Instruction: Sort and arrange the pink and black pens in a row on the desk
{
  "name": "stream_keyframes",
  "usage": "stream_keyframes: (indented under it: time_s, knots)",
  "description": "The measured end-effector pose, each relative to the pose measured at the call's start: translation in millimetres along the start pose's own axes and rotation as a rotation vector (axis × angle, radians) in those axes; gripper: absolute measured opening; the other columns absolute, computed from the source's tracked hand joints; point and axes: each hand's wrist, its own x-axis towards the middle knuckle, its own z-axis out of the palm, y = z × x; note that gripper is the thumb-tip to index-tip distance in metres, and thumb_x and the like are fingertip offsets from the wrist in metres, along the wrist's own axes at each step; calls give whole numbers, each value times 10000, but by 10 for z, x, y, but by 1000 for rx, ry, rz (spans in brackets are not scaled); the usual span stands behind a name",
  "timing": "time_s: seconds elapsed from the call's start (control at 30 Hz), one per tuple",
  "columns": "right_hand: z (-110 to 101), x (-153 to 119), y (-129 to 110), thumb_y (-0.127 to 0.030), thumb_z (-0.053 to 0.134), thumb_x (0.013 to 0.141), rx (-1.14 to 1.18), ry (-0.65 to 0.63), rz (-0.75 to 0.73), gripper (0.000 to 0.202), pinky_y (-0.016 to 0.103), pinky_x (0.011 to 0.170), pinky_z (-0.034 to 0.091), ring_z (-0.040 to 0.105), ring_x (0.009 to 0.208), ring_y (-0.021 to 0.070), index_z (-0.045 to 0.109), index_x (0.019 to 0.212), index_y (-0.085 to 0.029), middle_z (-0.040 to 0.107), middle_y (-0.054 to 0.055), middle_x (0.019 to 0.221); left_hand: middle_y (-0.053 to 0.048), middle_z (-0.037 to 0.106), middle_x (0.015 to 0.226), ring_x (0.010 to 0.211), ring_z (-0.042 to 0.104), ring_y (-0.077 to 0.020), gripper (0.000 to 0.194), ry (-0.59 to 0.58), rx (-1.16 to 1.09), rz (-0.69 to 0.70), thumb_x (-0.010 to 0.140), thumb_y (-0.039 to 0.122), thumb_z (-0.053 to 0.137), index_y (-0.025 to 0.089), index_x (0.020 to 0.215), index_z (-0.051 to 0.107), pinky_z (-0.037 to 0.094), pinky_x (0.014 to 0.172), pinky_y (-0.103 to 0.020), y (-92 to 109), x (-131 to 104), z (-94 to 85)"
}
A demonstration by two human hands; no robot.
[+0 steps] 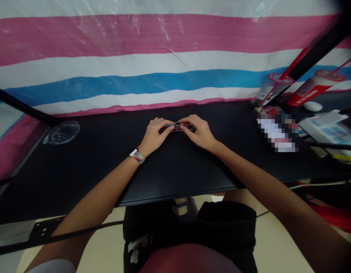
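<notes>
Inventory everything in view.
Desk: one, black, centre
Slim items: unclear count, dark, desk middle
Clear container: one, transparent, desk left
Striped sheet: one, multicoloured, behind desk
Drink cups: two, reddish, back right
Rounded object: one, white, near cups
Pixelated clutter: unclear count, whitish, right
Packaging: unclear count, whitish, far right
Frame bars: several, black, both sides
Shorts: one pair, black, below desk
Wristband: one, multicoloured, left wrist
Left hand: one, bare, holding items
Right hand: one, bare, holding items

Behind the grip of the left hand (155,133): multicoloured wristband (140,156), pale plate (133,152) | Below the grip: black shorts (220,223), white lettering (141,243) | Lowest: dull-red top (189,259)
</notes>
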Motion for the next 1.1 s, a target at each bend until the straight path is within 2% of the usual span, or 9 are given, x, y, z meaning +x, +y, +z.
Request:
stream_keyframes:
  time_s: [0.17, 0.33, 0.43, 0.6, 0.77, 0.97, 1.1]
  knots:
    - [-40, 35, 72, -391, 667, 1043, 91, 81, 229, 210, 456, 923, 599, 742, 972, 271, 819, 1068, -249, 815, 76, 1038, -48, 839, 1116, 1058, 743, -269, 190, 130, -143, -73, 1062, 415, 723, 305, 1151, 849, 571, 1018, -469, -86, 24, 6]
    - [-47, 75, 152, -433, 865, 867, 574, 117, 553, 226, 399, 785, 604, 681, 770, 203, 850, 985, -241, 769, 35, 867, -44, 848, 1090, 1034, 750, -263, 162, 164, -161, -85, 1033, 326, 772, 311, 1159, 873, 590, 1014, -482, -108, 34, 1]
    - [-83, 102, 145, -438, 938, 796, 792, 152, 670, 269, 372, 724, 609, 659, 737, 184, 855, 943, -229, 733, 30, 805, -41, 862, 1124, 1063, 757, -263, 173, 187, -165, -74, 1023, 296, 784, 324, 1161, 882, 591, 1033, -493, -102, 35, 5]
    - [-122, 113, 97, -432, 999, 753, 868, 130, 699, 314, 372, 739, 653, 701, 753, 179, 857, 928, -214, 785, 51, 851, -33, 883, 1123, 1056, 770, -269, 186, 205, -167, -76, 1002, 306, 815, 353, 1162, 897, 595, 1032, -511, -101, 28, 8]
    - [-102, 105, 123, -416, 1010, 714, 831, 152, 659, 314, 367, 729, 651, 721, 693, 171, 849, 897, -218, 802, 43, 819, -34, 887, 1072, 972, 763, -266, 171, 179, -163, -111, 997, 363, 820, 359, 1147, 903, 600, 993, -514, -101, 16, 11]
    - [-124, 107, 174, -440, 1008, 734, 774, 123, 620, 317, 392, 750, 673, 742, 699, 183, 843, 906, -231, 815, 40, 819, -44, 880, 1026, 904, 742, -264, 177, 138, -184, -113, 999, 418, 794, 342, 1113, 907, 596, 939, -502, -106, 10, 11]
    - [-121, 100, 186, -428, 1024, 733, 814, 113, 615, 316, 366, 741, 677, 761, 691, 174, 855, 899, -219, 825, 45, 817, -53, 872, 1012, 922, 744, -273, 192, 118, -200, -101, 999, 431, 779, 326, 1098, 905, 596, 926, -501, -88, 11, -2]
